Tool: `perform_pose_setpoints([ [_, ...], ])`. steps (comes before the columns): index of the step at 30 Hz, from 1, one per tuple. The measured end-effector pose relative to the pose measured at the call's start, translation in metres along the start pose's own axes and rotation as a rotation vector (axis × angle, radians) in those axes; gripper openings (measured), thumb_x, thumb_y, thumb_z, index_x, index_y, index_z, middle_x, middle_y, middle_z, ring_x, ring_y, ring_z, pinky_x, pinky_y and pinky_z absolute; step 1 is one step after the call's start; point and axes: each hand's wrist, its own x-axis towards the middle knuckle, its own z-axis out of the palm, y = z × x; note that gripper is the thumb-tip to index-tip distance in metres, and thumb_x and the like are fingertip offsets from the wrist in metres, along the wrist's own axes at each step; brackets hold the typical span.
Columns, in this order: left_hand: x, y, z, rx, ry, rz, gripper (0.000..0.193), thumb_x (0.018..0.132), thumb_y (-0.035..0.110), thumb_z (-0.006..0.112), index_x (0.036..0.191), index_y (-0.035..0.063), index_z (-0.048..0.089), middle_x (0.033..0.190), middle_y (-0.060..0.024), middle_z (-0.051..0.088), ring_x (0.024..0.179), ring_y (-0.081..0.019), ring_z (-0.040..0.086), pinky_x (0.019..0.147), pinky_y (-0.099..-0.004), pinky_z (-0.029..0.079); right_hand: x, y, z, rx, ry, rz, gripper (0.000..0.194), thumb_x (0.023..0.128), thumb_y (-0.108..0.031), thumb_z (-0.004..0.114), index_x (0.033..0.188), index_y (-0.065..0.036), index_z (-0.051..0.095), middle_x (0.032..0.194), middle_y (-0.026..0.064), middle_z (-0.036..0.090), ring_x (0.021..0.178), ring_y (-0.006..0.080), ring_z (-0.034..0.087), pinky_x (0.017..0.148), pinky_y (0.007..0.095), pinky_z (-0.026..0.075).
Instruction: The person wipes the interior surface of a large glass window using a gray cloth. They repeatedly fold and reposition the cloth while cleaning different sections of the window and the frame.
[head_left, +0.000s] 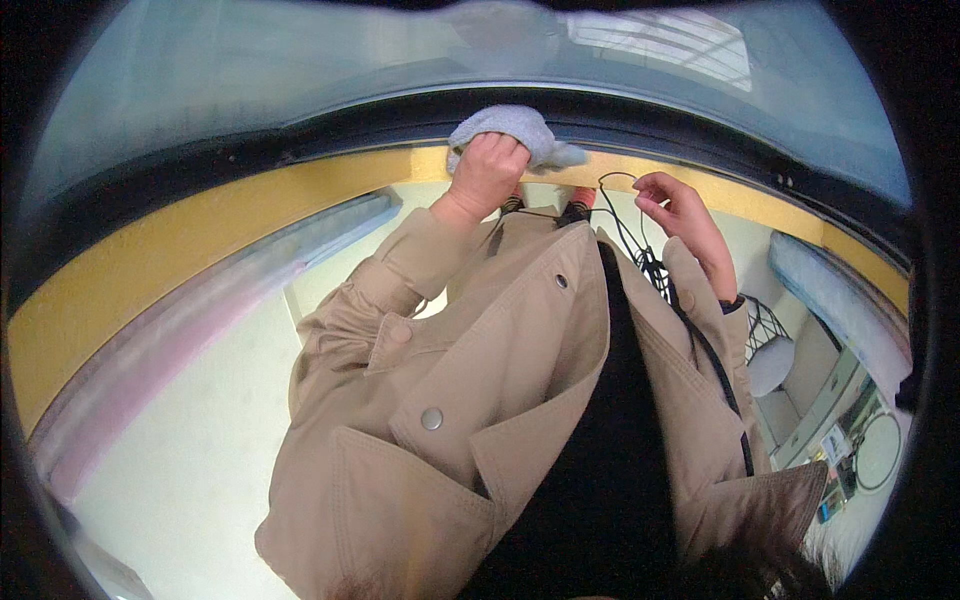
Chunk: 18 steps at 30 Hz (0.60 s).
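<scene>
My left hand (490, 171) is closed on a light grey-blue cloth (510, 124), pressing it at the dark window frame (360, 124) and the edge of the yellow sill (300, 184). Part of the cloth hangs to the right of the fist. My right hand (667, 201) is raised near the sill on the right, its fingers curved and apart. Thin black cable (609, 202) loops just beside its fingertips and runs down to a tangled bundle against the tan coat; I cannot tell whether the fingers touch it.
A window pane (300, 67) rises behind the frame. Pink and blue curtains (202, 330) hang below the sill at the left, with another curtain (832, 300) at the right. Farther right are a stool with a round seat (771, 365), a drawer unit (817, 409) and a round mirror (877, 452).
</scene>
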Motion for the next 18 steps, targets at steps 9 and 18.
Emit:
perform_pose_setpoints([
  [9, 0.008, -0.005, -0.015, -0.085, -0.119, -0.184, 0.012, 0.072, 0.009, 0.055, 0.083, 0.0097, 0.060, 0.083, -0.0063, 0.060, 0.087, -0.0247, 0.058, 0.075, -0.0379, 0.047, 0.012, -0.027, 0.001, -0.021, -0.133, -0.053, 0.026, 0.084, -0.015, 0.068, 0.102, 0.001, 0.060, 0.084, 0.0067, 0.063, 0.071, 0.0138, 0.056, 0.066, 0.0282, 0.047],
  [18, -0.085, -0.143, -0.135, 0.685, -0.367, -0.439, 0.010, 0.078, 0.009, 0.053, 0.078, 0.0035, 0.062, 0.076, -0.0148, 0.065, 0.075, -0.0272, 0.064, 0.067, -0.0387, 0.052, 0.006, -0.047, -0.008, -0.033, -0.128, -0.108, 0.023, 0.084, -0.014, 0.067, 0.102, -0.001, 0.061, 0.085, 0.0073, 0.065, 0.072, 0.0176, 0.058, 0.066, 0.0307, 0.048],
])
